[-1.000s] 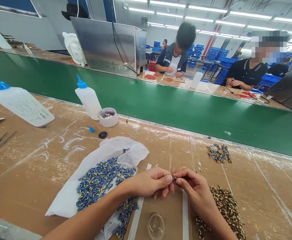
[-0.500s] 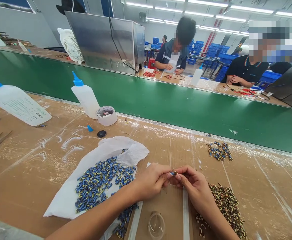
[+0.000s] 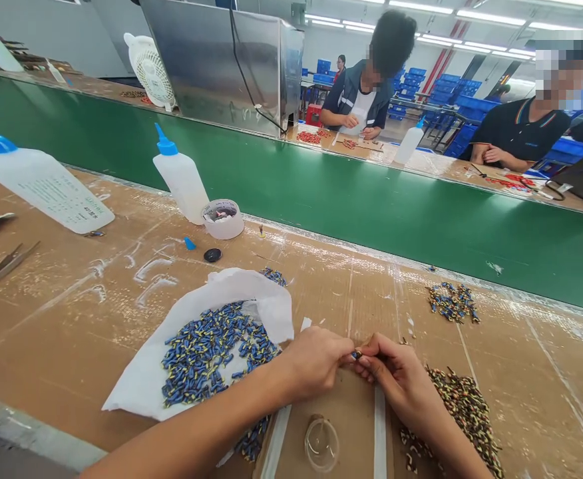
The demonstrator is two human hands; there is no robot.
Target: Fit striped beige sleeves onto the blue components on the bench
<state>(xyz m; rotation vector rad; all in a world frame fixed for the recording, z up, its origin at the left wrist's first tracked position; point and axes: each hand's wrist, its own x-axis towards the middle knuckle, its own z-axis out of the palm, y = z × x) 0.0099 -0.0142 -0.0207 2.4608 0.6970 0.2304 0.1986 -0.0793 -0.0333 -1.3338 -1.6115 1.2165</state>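
My left hand [image 3: 320, 362] and my right hand [image 3: 392, 367] meet fingertip to fingertip over a taped cardboard strip. Pinched between them is a small blue-and-dark figure piece [image 3: 356, 355]; both hands grip it, and the fingers hide most of it. Left of my left hand lies a pile of small blue-and-yellow pieces [image 3: 196, 352] on a white sheet [image 3: 139, 379]. A heap of small dark-and-cream pieces [image 3: 464, 406] sits by my right hand, partly behind the forearm. Farther back on the right is a small group of blue, dark and yellow pieces [image 3: 452, 302].
A clear round cup [image 3: 322, 444] stands near the front edge. Two white squeeze bottles [image 3: 184, 186], a tape roll [image 3: 223, 219], a black cap [image 3: 212, 255] and tweezers [image 3: 6, 267] lie to the left. Beyond the green belt [image 3: 291, 186], two people sit at work.
The view has shifted, so the bench sits slightly farther right in the picture. Both hands still hold the small piece; my left hand has turned, its back now hiding more of the fingers.
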